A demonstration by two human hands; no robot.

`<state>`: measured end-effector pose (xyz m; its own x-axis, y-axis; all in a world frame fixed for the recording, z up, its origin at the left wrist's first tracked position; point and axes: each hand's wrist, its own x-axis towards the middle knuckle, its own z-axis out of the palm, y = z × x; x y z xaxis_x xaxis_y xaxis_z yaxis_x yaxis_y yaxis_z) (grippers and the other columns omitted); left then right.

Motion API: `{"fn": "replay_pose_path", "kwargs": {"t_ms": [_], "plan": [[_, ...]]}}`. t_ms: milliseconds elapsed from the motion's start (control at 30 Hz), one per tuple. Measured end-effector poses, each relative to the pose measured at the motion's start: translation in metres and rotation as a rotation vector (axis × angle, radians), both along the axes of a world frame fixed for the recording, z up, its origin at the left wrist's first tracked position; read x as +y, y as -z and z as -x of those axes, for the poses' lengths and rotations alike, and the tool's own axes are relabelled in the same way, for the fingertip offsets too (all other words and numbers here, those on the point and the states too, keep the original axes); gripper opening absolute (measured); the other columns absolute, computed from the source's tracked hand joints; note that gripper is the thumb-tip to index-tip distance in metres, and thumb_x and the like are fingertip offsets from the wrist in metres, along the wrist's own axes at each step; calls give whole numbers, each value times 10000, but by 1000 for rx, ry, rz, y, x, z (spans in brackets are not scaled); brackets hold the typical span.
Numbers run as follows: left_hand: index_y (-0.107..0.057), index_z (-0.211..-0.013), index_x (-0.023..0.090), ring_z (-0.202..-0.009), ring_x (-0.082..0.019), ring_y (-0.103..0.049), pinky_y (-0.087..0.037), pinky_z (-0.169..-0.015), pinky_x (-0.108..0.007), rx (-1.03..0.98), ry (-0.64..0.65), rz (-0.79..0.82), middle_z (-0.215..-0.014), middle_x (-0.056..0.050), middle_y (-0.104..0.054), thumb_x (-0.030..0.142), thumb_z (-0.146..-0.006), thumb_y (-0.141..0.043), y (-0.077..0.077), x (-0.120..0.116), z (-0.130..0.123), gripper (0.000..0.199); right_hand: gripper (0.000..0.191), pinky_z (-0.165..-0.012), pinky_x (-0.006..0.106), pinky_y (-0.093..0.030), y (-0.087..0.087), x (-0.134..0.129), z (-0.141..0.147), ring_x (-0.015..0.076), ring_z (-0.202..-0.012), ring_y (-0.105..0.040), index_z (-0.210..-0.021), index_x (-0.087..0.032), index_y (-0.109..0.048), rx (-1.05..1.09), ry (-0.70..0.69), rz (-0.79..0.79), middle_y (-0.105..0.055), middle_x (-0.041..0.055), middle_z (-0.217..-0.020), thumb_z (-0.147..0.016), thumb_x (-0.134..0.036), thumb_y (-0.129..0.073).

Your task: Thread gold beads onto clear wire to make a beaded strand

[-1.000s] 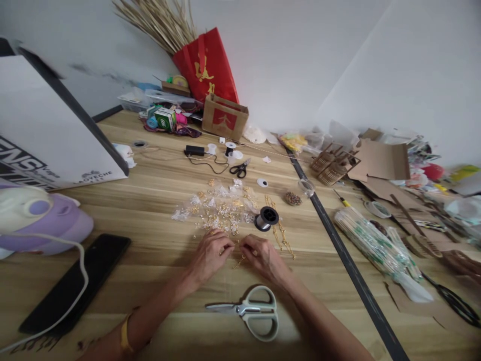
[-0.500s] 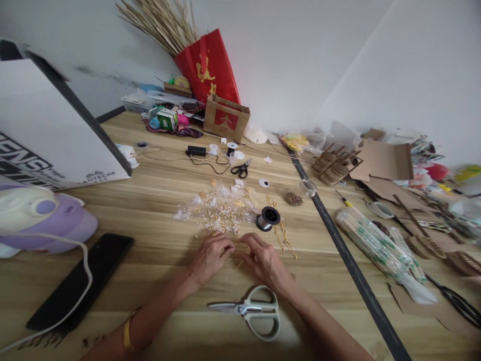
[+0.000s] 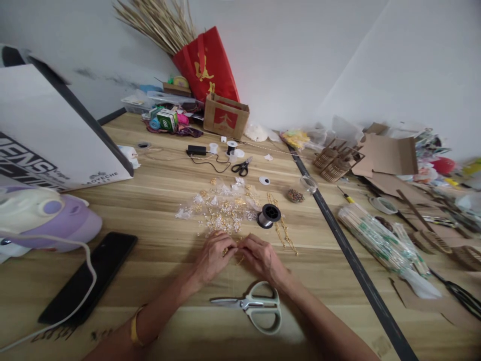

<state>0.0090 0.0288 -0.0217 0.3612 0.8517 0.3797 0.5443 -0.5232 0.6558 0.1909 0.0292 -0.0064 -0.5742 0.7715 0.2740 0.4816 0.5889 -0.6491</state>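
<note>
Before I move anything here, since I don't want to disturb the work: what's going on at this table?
A person's left hand and right hand are close together, fingertips pinching at a thin gold chain; the fingers hide the exact grip. Just beyond them lies a spread of small gold and clear bits, with a spool beside it. The pale scissors lie on the table between the forearms, with neither hand on them.

Cluttered Handicraft Workroom

A wood-grain tabletop (image 3: 158, 193) marks the craft room: it bears a wire spool (image 3: 269, 217), small gold-coloured and clear jewellery findings (image 3: 223, 213), gold-coloured chains (image 3: 287, 238), light-handled scissors (image 3: 247, 304) and, farther back, black-handled scissors (image 3: 245, 166).
</note>
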Motion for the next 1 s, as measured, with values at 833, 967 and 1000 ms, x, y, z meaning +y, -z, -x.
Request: {"fn": "replay_pose_path", "kwargs": {"t_ms": [833, 967, 1000], "plan": [[-635, -772, 172, -819, -179, -546, -384, -864, -333, 378, 320, -4, -781, -26, -626, 173, -871, -532, 10, -7, 1, 143, 177, -627, 246, -419, 26, -11, -9, 148, -678, -514, -798, -181, -504, 113, 20, 1, -547, 38, -742, -942, -216, -407], [-626, -751, 166, -816, -173, -548, -390, -846, -318, 376, 320, 18, -788, -26, -627, 157, -875, -524, 10, -8, 0, 161, 181, -626, 244, -418, 28, -10, -10, 145, -679, -512, -799, -177, -511, 123, 9, 1, -546, 37, -743, -943, -210, -406], [-624, -749, 164, -821, -172, -548, -391, -844, -315, 374, 315, 27, -791, -27, -628, 156, -875, -525, 9, -8, 0, 161, 182, -627, 243, -418, 29, -10, -10, 144, -679, -511, -802, -176, -514, 123, 5, 2, -546, 36, -744, -943, -209, -405]]}}
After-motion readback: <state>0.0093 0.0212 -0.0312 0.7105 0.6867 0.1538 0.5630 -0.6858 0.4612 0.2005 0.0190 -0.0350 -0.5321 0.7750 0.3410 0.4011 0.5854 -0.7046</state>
